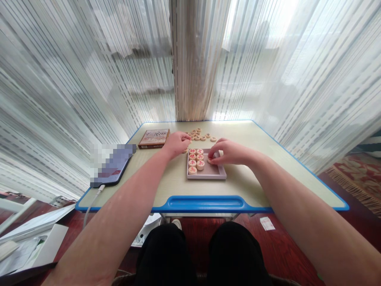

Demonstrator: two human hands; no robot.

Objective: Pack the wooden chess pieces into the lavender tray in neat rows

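center of frame: shallow tray [206, 177] on tabletop [244, 182], red-marked discs [200, 163] in two columns along its left side. right hand [225, 153] over tray's right part, grip nearly closed, fingertips pinching a pale disc [210, 160]. left hand [177, 143] just beyond tray's upper left, near loose discs [203, 138]; fingers curled, can't tell if grip has anything. flat box [154, 138] left of center, phone [116, 169] farther left, lower.

Red chars on round pcs [200, 164]: 帥, 馬, 兵; box [154, 138] txt unclear.
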